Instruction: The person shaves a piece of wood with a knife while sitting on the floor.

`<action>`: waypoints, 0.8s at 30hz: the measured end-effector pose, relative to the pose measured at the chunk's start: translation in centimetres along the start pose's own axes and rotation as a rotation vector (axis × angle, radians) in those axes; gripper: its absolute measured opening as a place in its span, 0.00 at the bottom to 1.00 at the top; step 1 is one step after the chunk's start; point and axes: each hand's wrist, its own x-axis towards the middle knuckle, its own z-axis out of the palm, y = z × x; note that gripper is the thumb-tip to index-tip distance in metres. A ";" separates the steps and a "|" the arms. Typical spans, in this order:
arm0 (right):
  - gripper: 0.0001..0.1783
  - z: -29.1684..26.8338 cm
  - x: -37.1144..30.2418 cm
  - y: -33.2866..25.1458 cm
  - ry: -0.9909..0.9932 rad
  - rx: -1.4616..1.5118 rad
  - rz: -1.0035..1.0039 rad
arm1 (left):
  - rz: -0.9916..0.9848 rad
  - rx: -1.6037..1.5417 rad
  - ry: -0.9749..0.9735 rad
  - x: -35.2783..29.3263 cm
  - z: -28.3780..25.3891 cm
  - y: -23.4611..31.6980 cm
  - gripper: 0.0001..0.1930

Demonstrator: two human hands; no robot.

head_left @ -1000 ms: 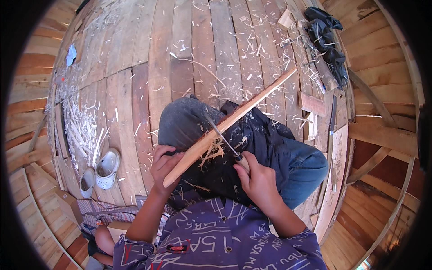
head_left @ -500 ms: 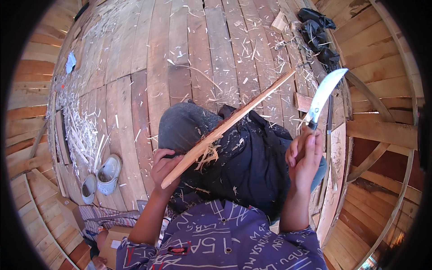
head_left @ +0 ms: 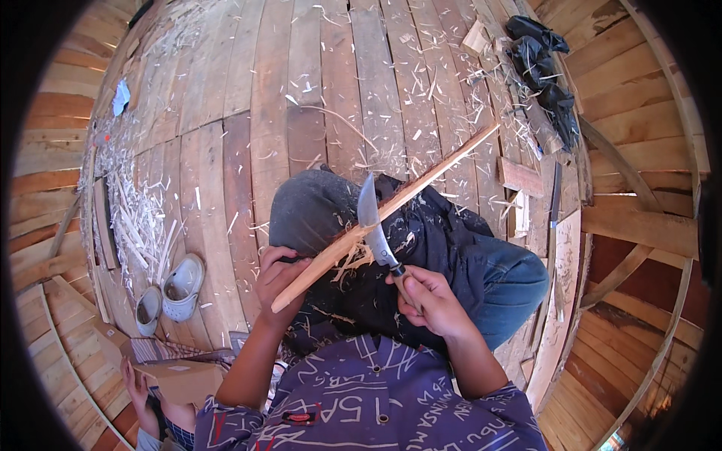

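My left hand (head_left: pixel 280 276) is closed around the near end of a long wooden stick (head_left: pixel 320 272), which slants across my lap up to the far right. One face of the stick is pale and freshly cut; dark bark shows along its far edge. My right hand (head_left: pixel 435 302) grips the wooden handle of a curved knife (head_left: pixel 378 244). The blade lies against the stick about midway along, its tip past the far side. Curled shavings (head_left: pixel 352 263) hang beside the blade, some on the dark cloth (head_left: pixel 421 225) over my lap.
Wood shavings (head_left: pixel 139 225) pile on the plank floor at left, near a pair of grey clogs (head_left: pixel 183 289). Black plastic bags (head_left: pixel 538 64) and offcuts (head_left: pixel 519 177) lie at right. Another person's hand (head_left: pixel 135 385) is by a cardboard box (head_left: pixel 180 376) at lower left.
My right hand has brought the knife down and left from its raised position onto the stick. My left hand and the stick stay nearly in place. The other person's hand has moved up beside the box.
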 end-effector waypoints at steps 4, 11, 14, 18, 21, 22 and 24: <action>0.15 0.6 -0.2 1.2 0.198 -0.423 -0.270 | -0.032 0.009 -0.002 0.5 0.1 0.5 0.14; 0.17 0.6 -0.1 -1.4 0.439 -1.211 -0.779 | -0.061 0.033 0.074 0.3 0.7 1.5 0.13; 0.17 0.4 -0.9 -2.5 0.468 -1.400 -0.790 | -0.036 0.039 0.049 0.2 0.5 1.1 0.13; 0.15 -0.5 -1.2 -3.0 0.568 -1.457 -0.870 | -0.110 -0.038 0.045 0.4 0.5 0.9 0.10; 0.14 -3.0 -0.8 -4.7 0.906 -1.149 -0.881 | -0.305 -0.170 0.049 -0.1 0.1 0.8 0.07; 0.15 -4.4 -0.8 -5.5 1.007 -1.038 -0.851 | -0.342 -0.188 0.039 0.0 0.0 1.0 0.07; 0.15 -6.0 -1.6 -6.5 0.938 -0.755 -0.842 | -0.370 -0.224 0.001 0.2 -0.1 0.6 0.07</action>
